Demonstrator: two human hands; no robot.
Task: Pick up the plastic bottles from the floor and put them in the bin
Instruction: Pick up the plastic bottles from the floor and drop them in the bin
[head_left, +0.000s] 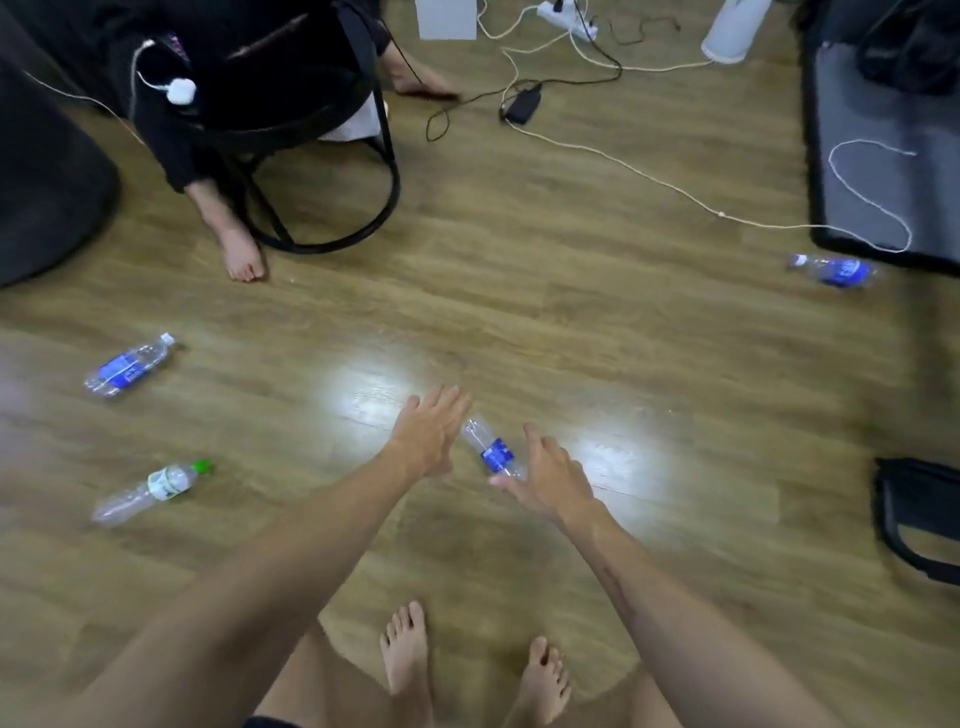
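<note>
— What lies between your hands?

— A clear bottle with a blue label, flat on the wooden floor. Your left hand spreads open just left of it; your right hand is open too, its fingers at the bottle's near end. Contact is too blurred to tell.

— And elsewhere?

— To your left you have a second blue-label bottle and a green-capped bottle, both lying down. A third blue-label bottle lies far right, beside a dark mat. White cables trail across the floor. Someone's bare foot rests by a black chair base; your own bare feet show below.
</note>
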